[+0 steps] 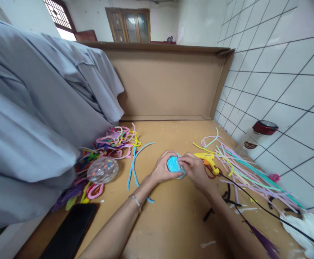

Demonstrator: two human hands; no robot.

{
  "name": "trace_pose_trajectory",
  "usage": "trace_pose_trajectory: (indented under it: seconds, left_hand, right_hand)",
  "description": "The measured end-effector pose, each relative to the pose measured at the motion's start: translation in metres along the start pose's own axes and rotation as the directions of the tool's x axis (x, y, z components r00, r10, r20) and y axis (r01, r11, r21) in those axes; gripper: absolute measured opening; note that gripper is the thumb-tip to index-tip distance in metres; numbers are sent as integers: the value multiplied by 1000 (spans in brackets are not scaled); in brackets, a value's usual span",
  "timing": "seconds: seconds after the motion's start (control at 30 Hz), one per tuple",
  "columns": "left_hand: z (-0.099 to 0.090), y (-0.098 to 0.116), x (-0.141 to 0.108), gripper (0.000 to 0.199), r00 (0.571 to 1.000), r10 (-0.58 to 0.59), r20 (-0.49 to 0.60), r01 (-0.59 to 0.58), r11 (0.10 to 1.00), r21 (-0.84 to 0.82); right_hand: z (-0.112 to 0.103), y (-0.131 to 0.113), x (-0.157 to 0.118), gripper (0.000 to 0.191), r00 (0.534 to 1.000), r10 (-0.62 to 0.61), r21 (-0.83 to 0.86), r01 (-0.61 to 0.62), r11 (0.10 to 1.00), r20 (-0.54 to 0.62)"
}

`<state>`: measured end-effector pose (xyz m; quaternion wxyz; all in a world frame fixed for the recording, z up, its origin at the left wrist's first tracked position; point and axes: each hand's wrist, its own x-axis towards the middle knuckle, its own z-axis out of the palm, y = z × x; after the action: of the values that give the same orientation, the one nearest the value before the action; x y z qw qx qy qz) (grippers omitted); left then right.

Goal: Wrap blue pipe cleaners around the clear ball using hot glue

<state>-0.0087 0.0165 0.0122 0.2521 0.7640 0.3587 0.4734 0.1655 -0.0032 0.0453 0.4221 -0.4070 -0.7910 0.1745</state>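
fixing the round blue thing (173,164), maybe
the left hand (162,169) curls around it over the table (167,230); the right hand (194,169) bunches at its edge, grip hard to tell. next likely needs steady holding.

Brown tabletop (162,226), scattered pale specks. Left side: tangle of multicoloured fuzzy stems (116,142); clear faceted bowl (103,170) at its near edge, small coloured bits inside; black phone (70,230) nearer. Left of centre: loose blue stems (132,165), two crossing. Right side: yellow glue gun (209,160), corded; pastel stems (243,169), mostly straight; black scraps (208,214); purple tassel (262,239); crumpled white material (308,230).
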Motion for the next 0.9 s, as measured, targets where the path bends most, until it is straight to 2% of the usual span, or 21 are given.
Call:
trace_pose_trajectory:
  seconds: [0.17, 0.57, 0.9]
  left_hand:
    - [0, -2, 0, 59, 999, 35, 3, -35, 999, -9]
    - [-1, 0, 0, 58, 1000, -2, 8, 2, 1000, -11]
    - [0, -5, -1, 58, 999, 32, -2, -32, 999, -24]
  right_hand:
    - [1, 1, 0, 19, 1000, 2, 8, -2, 1000, 2]
    - [1, 2, -1, 19, 1000, 14, 13, -14, 1000, 2]
    - [0, 2, 0, 19, 1000, -4, 27, 4, 1000, 2]
